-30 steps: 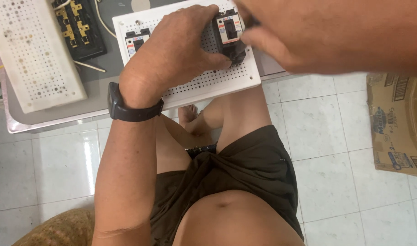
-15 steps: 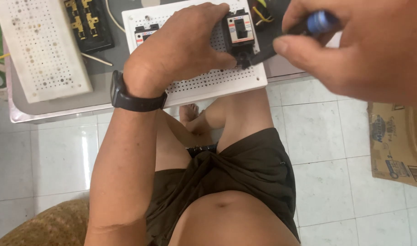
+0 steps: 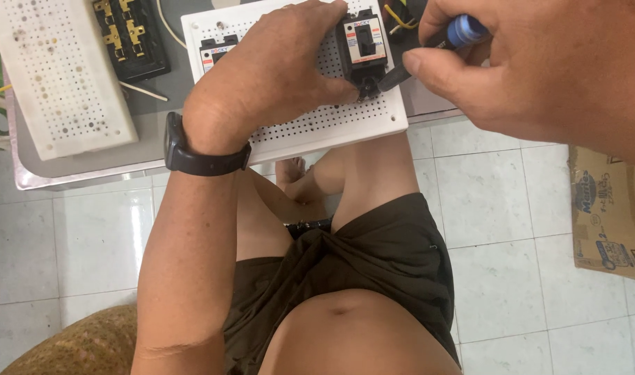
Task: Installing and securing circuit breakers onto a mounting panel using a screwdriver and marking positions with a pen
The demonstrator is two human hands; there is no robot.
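Note:
My left hand (image 3: 276, 69) lies on a white perforated board (image 3: 331, 125), its fingers pressed against a black circuit breaker (image 3: 362, 48) that stands on the board. My right hand (image 3: 546, 69) grips a screwdriver with a blue and black handle (image 3: 460, 31); its tip meets the lower edge of that breaker. A second black breaker (image 3: 217, 52) sits at the board's left, partly hidden by my left hand. A black watch (image 3: 199, 156) is on my left wrist.
A second white perforated board (image 3: 61, 76) and a black terminal block with brass contacts (image 3: 127, 38) lie on the low grey table (image 3: 88, 170). A cardboard box (image 3: 609, 208) stands on the tiled floor at right. A woven seat (image 3: 74, 344) shows at bottom left.
My right hand has drawn back to the right and now shows the screwdriver, its tip brought down to the breaker's lower edge. My left hand stays on the board.

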